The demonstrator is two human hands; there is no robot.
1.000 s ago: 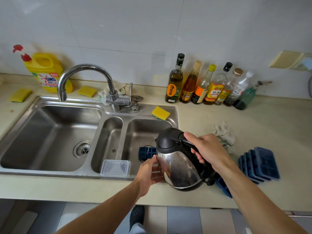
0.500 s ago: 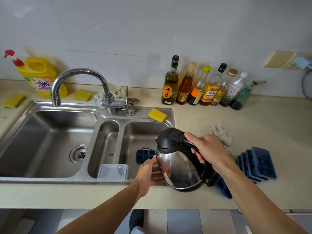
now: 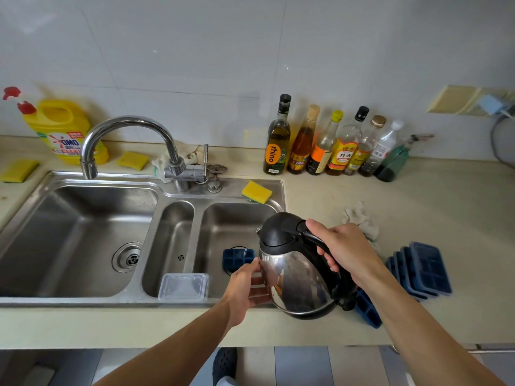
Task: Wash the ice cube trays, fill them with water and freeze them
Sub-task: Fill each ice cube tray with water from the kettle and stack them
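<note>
Blue ice cube tray (image 3: 238, 259) lay on the floor of the right-hand basin of the sink (image 3: 83, 300), while a stack of matching trays (image 3: 423, 270) waited on the counter well to the right of the sink and a lone tray (image 3: 366, 310) lay just off its front right corner, partly hidden. Above that corner a steel kettle (image 3: 298, 277) hung tilted, spout toward the basin. The right hand (image 3: 345, 249) was wrapped round its black handle, and the left hand (image 3: 245, 285) laid nearly straight fingers against the steel flank, clasping nothing. A clear plastic box (image 3: 184, 286) sat on the sink's front rim, a yellow sponge (image 3: 256, 192) on its back right corner. Poured from that height, water could overshoot the small tray and splash away. A hot shell could make the steadying hand flinch and the kettle swing.
</note>
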